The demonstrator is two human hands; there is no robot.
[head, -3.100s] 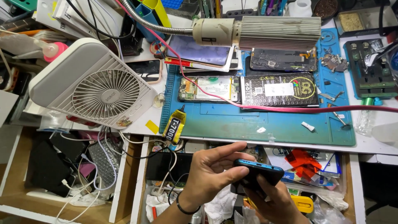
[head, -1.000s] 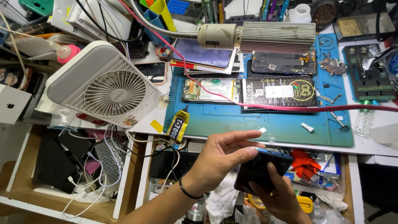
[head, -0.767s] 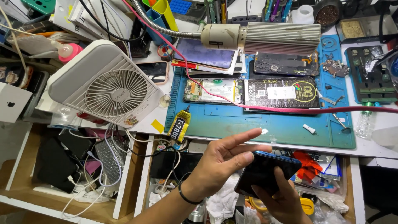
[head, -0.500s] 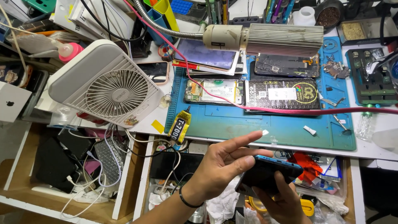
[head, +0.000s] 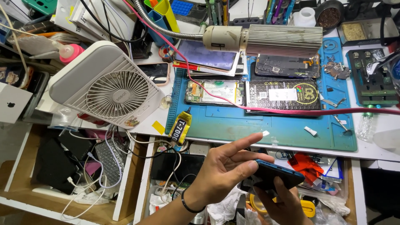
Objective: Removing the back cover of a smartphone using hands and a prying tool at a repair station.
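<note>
- A white desk fan (head: 109, 85) lay tilted at the left of the bench (head: 375, 152), its round grille facing up.
- Below it, an open drawer (head: 125, 191) held tangled white cables and dark flat items.
- A yellow and black glue tube (head: 180, 128) rested at the lower left corner of the blue work mat (head: 258, 125), its nozzle pointing up and away.
- On the mat lay an opened phone body (head: 214, 91) and, just beside it to the right, a dark battery pack (head: 283, 95); a pink cable (head: 291, 111) ran across both.
- Above them hung a ribbed lamp head (head: 266, 40) on a flexible metal neck.
- The left hand (head: 221, 173) was held below the front edge of the bench, index finger stretched out, thumb pressed on the near left end of a blue-edged phone (head: 273, 177).
- The phone sat tilted between both hands, over the open drawers, clear of the mat.
- The right hand (head: 281, 204) came from underneath, fingers curled up against the phone's dark face, gripping it from below.
- Red plastic scraps (head: 306, 162) lay in the drawer just right of the phone.
</note>
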